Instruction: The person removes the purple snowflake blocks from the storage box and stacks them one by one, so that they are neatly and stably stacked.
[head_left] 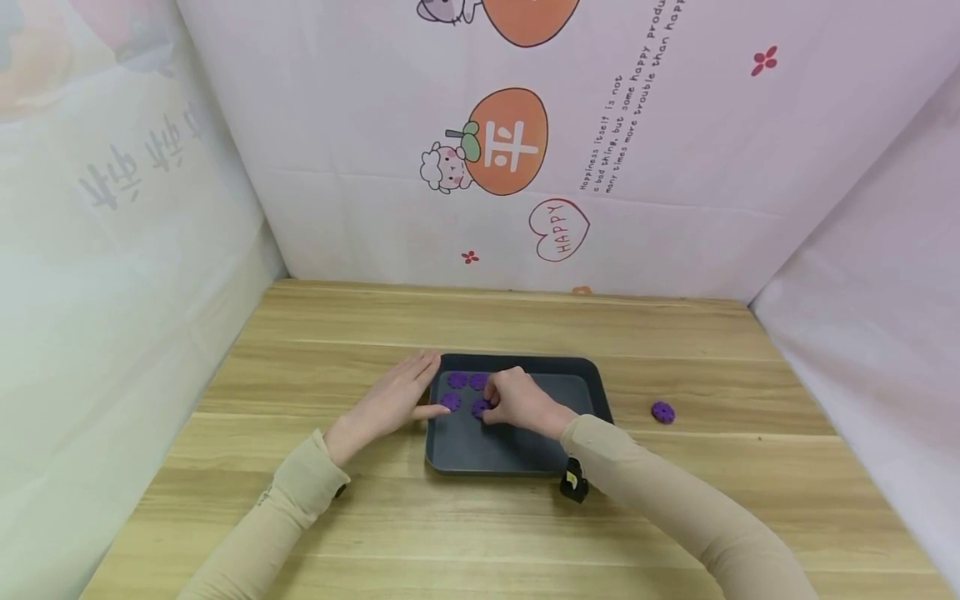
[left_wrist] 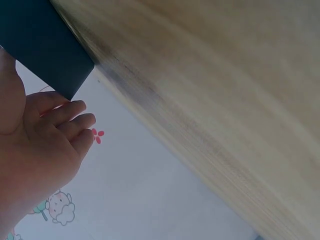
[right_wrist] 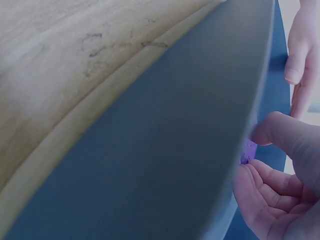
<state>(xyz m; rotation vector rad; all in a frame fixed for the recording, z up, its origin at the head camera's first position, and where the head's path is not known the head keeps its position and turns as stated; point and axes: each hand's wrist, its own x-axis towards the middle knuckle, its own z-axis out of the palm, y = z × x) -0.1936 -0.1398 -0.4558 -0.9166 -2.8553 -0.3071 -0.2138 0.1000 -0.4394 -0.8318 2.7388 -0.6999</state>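
Observation:
A dark grey baking tray (head_left: 502, 454) lies on the wooden table. Three purple, notched round discs lie at its far left: one in the far corner (head_left: 457, 380), one beside it (head_left: 478, 381), and one nearer (head_left: 450, 401). My right hand (head_left: 521, 404) reaches over the tray and pinches another purple disc (head_left: 479, 408) between thumb and fingers, low over the tray floor. In the right wrist view that purple disc (right_wrist: 248, 151) shows partly behind the tray wall. My left hand (head_left: 397, 393) rests against the tray's left edge, fingers extended, thumb reaching over the rim.
One more purple disc (head_left: 663, 412) lies on the wooden table (head_left: 720, 492) to the right of the tray. Printed white cloth (head_left: 360, 217) stands behind the table and along both sides. A black wrist device (head_left: 574, 481) hangs under the right forearm near the tray's front corner.

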